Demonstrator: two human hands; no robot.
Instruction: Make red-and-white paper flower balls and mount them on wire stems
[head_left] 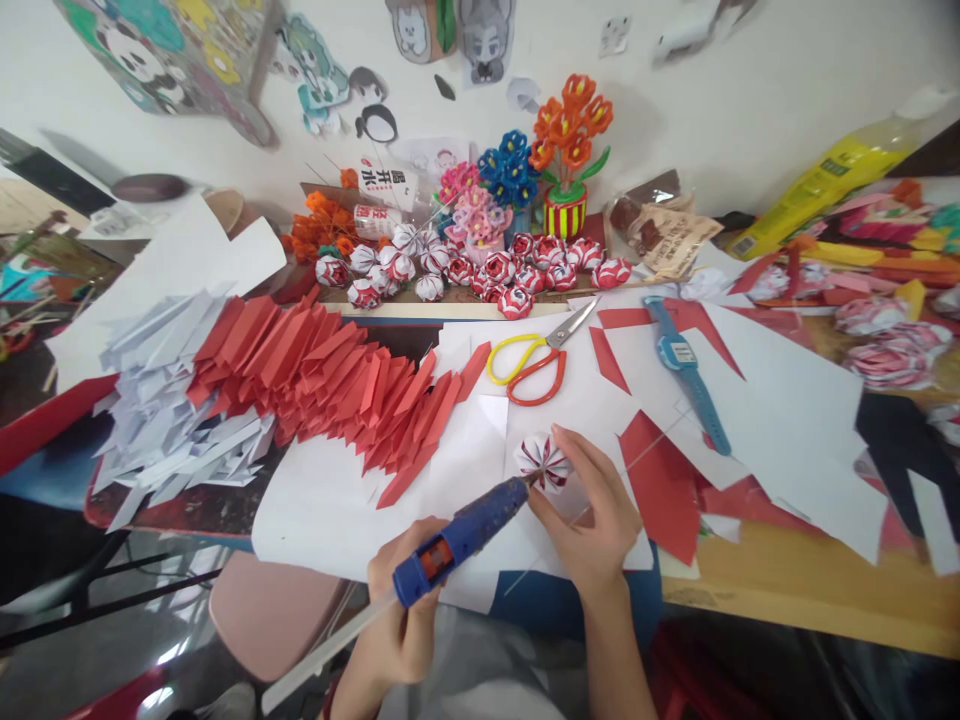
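My left hand [409, 600] is closed round the handle of a blue hot glue gun [461, 540], with a long whitish glue stick [330, 650] poking out of its back end. The gun's nozzle meets the underside of a red-and-white folded paper flower [541, 460]. Thumb and fingers of my right hand [596, 510] pinch that flower from the right. White paper lies beneath both hands. Scissors [529, 365] with one yellow and one orange-red handle rest beyond the flower, blades apart.
Folded red paper strips [322, 370] and white strips [180, 390] are heaped on the left. Finished paper flowers [517, 270] line the back, near an orange flower pot [566, 205]. A blue watch [684, 365] and red paper scraps [660, 490] lie right. A yellow bottle [832, 185] leans there.
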